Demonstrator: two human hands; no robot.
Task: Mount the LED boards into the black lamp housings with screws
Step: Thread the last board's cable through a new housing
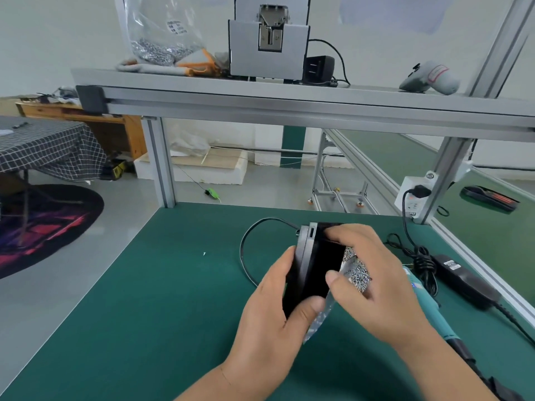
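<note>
The flat black lamp housing (315, 270) was gripped on edge by the left hand (269, 314) and right hand (373, 279); the clear bag of silver screws (357, 273) beside the right grip might be spilled if jostled.

bright, even light | soft shadows | wide-angle edge bending | slight blur

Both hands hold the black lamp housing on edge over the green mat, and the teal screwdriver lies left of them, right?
No. In the head view the teal screwdriver lies right of the hands, not left. The rest holds: left hand and right hand hold the black lamp housing on edge over the green mat.
</note>
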